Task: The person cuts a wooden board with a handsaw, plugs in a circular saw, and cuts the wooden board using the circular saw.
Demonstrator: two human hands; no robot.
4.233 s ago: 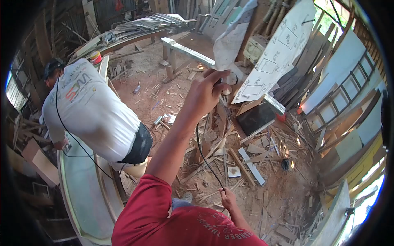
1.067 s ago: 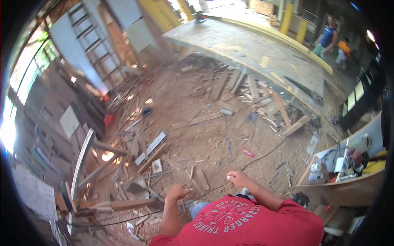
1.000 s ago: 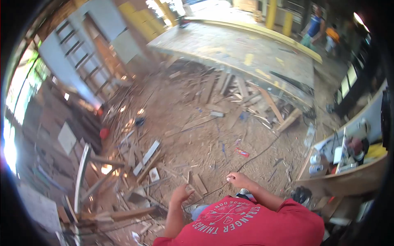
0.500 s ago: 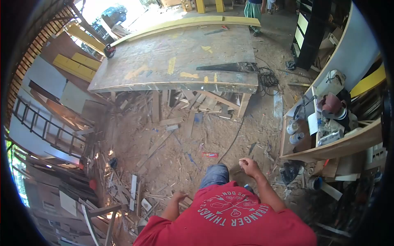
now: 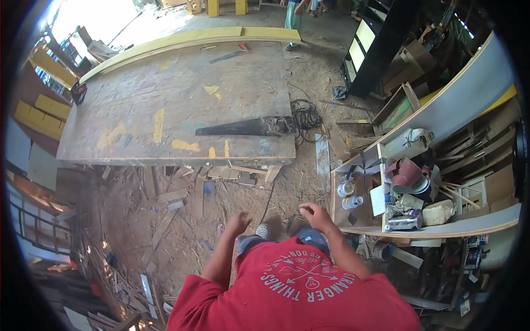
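- Head camera view: a worker's left hand (image 5: 238,224) and right hand (image 5: 316,216) hover apart over a workshop floor (image 5: 232,196), fingers loosely bent rather than clenched, no object showing in either grip.
- Nearest to the hands, a dark cord (image 5: 268,201) crosses the ground ahead and between them; a patterned shoe (image 5: 263,231) shows below, between the two.
- Beyond both hands runs the near edge of a large worktable (image 5: 182,99), with sawdust-covered ground in between. Wood scraps (image 5: 221,174) crowd beneath that edge.
- Just right of the right hand stands the wooden rim of a compartmented cabinet (image 5: 361,230), the tighter side; its compartments hold bottles (image 5: 351,202), a reddish container (image 5: 406,172) and jugs.
- Atop the worn, yellow-patched surface, ahead of the grip, a handsaw (image 5: 243,127) lies flat near the right end, beside coiled cable (image 5: 307,118). Long yellow boards (image 5: 187,41) line the far edge.
- Past the table's far right corner, a person in a green lower garment (image 5: 293,21) stands, partly cropped, left of a tall black shelf unit (image 5: 375,47).
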